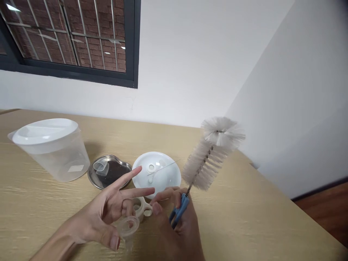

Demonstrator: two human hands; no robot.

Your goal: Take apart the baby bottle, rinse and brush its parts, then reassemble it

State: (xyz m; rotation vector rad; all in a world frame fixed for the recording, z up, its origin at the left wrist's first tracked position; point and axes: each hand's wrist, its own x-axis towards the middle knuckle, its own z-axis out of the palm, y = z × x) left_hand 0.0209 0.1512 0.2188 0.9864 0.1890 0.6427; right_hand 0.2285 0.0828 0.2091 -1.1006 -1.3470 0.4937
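Head view: the dish [168, 179], white and round, lies on the worktop [233, 214], with a thin wire [164, 168] crossing it. Left of the dish is a kidney-shaped metal tray [115, 174] bearing a small clear piece [101, 169]. Farther left of the dish stands the lidded jug [59, 159]; the pale patch low on its side could be a label or a reflection, I cannot tell which.

Nearer the person than the dish are both hands. The left hand [107, 208] is half open, index and middle fingers stretched toward the dish, thumb and curled fingers holding a clear cup [128, 228]. The right hand [187, 219] is closed on the blue handle of the brush [205, 163], whose white bristles rise to the right of the dish. Just in front of the dish, between the hands, is a cream ring [140, 212]; its loop meets the right fingertips, but whether they grip it I cannot tell.

The left fingers hide part of the tray and of the dish's left edge; the right hand overlaps the dish's near edge. Beyond the dish are the white wall [190, 61] and, to its left, a dark-framed window [132, 43] showing metal bars [99, 29] and brickwork [118, 20].
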